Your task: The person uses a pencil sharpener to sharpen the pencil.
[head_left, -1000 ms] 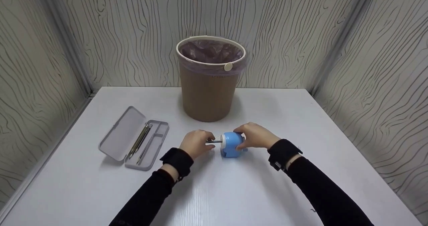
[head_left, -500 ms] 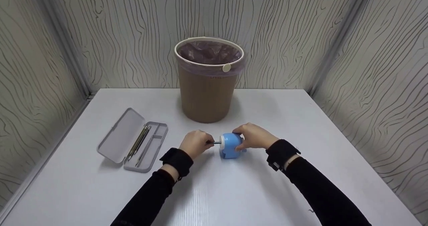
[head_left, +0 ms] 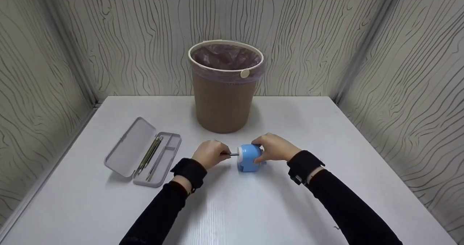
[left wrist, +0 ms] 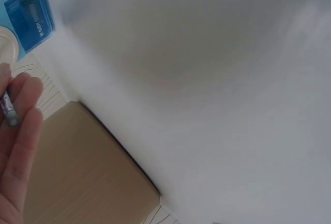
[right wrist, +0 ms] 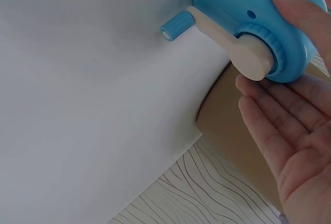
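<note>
A blue crank pencil sharpener [head_left: 249,159] stands on the white table in front of the bin. My left hand [head_left: 210,153] pinches a pencil [head_left: 235,154] whose far part enters the sharpener's pale round front. In the left wrist view the pencil's blunt end [left wrist: 10,114] pokes out past the fingers. From the other side, my right hand [head_left: 276,148] grips the sharpener's body, thumb on one side and fingers on the other. The right wrist view shows its cream crank arm [right wrist: 220,36] with a blue knob [right wrist: 177,26], which no finger holds. The pencil's tip is hidden inside.
To the left lies an open grey pencil case [head_left: 168,161] with several pencils [head_left: 150,152] in it. A brown bin [head_left: 224,105] with a purple liner stands behind the hands. Patterned walls [head_left: 145,38] enclose the table [head_left: 232,208] at the back and sides.
The left hand's fingers and thumb have closed together on the pencil, where they stood slightly parted before. The right hand stays on the sharpener. The whole head view has shifted slightly.
</note>
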Demonstrator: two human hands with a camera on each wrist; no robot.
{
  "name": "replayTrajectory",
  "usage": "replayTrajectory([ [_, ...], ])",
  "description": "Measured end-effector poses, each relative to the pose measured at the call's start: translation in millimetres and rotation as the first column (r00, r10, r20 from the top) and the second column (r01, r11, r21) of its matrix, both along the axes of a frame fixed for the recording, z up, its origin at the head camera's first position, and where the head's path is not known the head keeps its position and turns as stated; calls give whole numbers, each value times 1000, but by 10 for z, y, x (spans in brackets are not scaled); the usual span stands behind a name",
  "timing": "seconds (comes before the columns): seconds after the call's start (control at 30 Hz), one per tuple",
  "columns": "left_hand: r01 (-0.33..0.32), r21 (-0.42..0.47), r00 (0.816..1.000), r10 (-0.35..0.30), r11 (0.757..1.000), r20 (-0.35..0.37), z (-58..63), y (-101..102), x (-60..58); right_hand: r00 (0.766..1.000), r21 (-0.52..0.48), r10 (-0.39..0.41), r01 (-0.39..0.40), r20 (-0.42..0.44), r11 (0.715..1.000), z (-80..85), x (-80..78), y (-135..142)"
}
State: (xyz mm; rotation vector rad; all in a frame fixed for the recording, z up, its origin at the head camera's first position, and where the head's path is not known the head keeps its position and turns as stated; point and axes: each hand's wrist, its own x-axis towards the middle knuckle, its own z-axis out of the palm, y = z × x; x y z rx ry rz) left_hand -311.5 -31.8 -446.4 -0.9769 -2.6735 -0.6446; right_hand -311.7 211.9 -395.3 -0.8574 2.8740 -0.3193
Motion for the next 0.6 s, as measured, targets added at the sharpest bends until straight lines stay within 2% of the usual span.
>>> replayTrajectory([
  [0.2,13,1,999,-13,1000,33,8,-23,-28,1000,-13,-9,9,11,1000,0,10,-2],
  [0.43,42,8,999,-42,999,28,-12,-54,-70,999,-7,-22,22,24,1000,15,15,-13],
  [0.6,51,15,998,-51,999,28,-20,-73,-67,1000,0,7,-7,3,1000,10,0,-1],
])
